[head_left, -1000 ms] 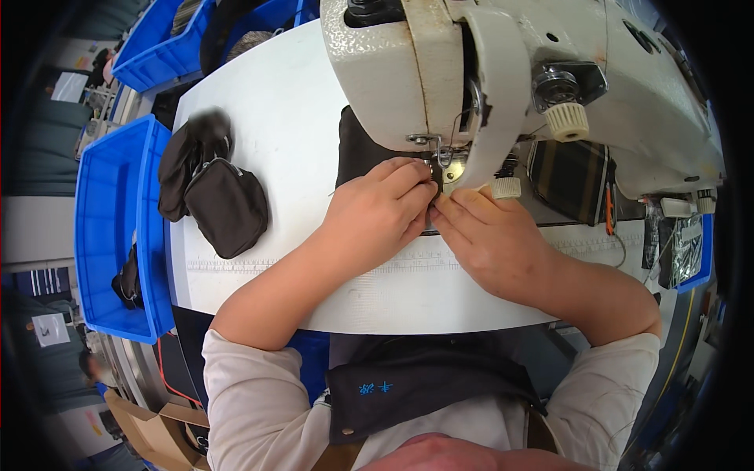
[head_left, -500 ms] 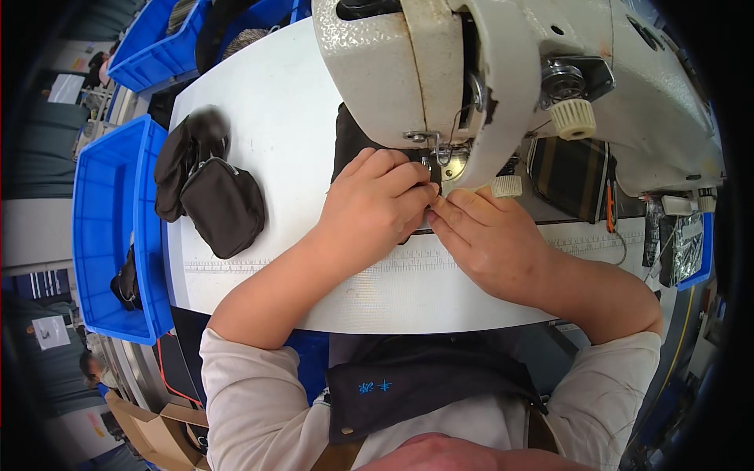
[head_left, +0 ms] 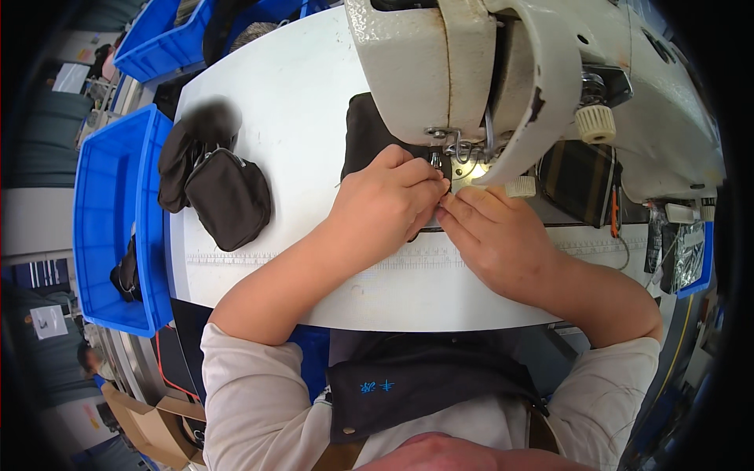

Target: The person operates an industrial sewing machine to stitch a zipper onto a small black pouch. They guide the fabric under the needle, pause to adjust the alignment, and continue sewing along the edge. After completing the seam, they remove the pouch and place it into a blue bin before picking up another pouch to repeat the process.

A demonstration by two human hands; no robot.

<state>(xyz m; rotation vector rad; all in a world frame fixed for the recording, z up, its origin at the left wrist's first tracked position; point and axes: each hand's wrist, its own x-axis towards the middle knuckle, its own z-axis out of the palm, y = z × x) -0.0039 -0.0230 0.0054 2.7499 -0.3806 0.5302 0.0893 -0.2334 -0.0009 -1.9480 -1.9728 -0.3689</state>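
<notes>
A dark brown fabric piece (head_left: 364,135) lies under the head of the white sewing machine (head_left: 404,74), beside its metal presser foot (head_left: 437,159). My left hand (head_left: 390,200) rests over the fabric's near part, fingers bent and pinched together at its edge. Just right of it, my right hand (head_left: 500,245) pinches the same edge, and the fingertips of both hands nearly meet in front of the presser foot. Most of the gripped edge is hidden under my fingers.
Small dark zippered pouches (head_left: 228,200) lie on the white table (head_left: 306,102) at left. Beyond them stands a blue bin (head_left: 118,165) with a dark item inside. A dark striped piece (head_left: 577,180) and an orange-handled tool (head_left: 615,208) lie right of the needle area.
The view has shifted a little, so the machine head appears farther right. Both hands keep their pinch at the fabric edge, and more of the fabric shows behind my left hand.
</notes>
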